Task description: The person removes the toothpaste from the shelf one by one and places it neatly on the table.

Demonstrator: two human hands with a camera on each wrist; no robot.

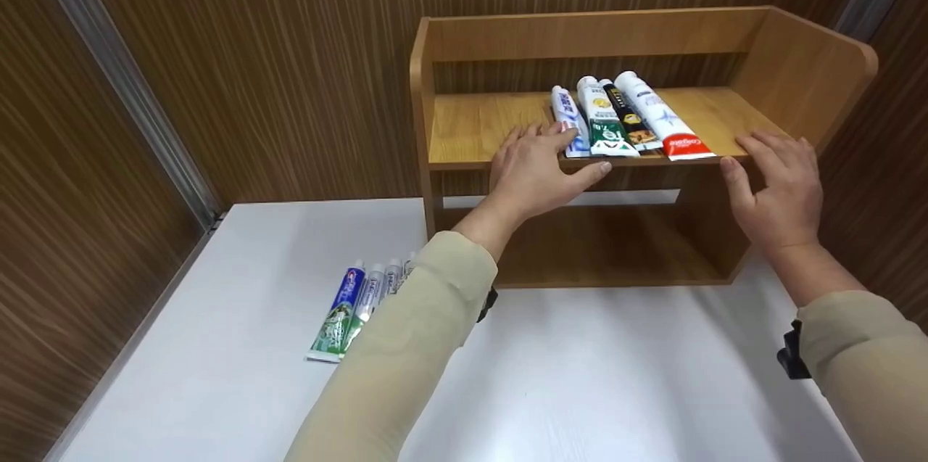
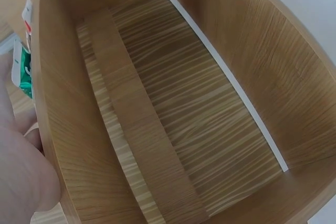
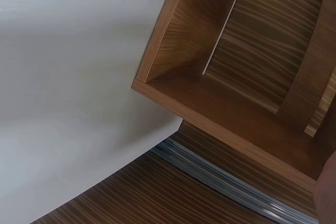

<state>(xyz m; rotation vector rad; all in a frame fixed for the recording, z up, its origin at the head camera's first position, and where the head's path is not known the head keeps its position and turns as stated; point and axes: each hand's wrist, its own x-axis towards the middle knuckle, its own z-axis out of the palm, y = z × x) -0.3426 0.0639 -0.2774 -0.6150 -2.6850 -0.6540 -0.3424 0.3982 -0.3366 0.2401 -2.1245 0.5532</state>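
Note:
On the upper board of a wooden shelf (image 1: 478, 121), several toothpaste tubes lie side by side: a blue-and-white tube (image 1: 569, 117), a white-and-green tube (image 1: 602, 110), a black tube (image 1: 632, 121) and a white Colgate tube (image 1: 656, 110) with a red end. My left hand (image 1: 533, 168) rests at the board's front edge, its fingers beside the blue-and-white tube and its thumb stretched below the tube ends. Right of the Colgate tube, my right hand (image 1: 781, 190) rests its extended fingers on the board, thumb near the front edge. Neither hand grips a tube.
On the white table (image 1: 239, 375), left of the shelf, lie a blue-and-green toothpaste tube (image 1: 341, 313) and several more tubes, partly hidden by my left sleeve (image 1: 406, 346). Wood-patterned walls (image 1: 290, 70) stand behind and at both sides. The shelf's lower compartment (image 1: 587, 244) faces forward.

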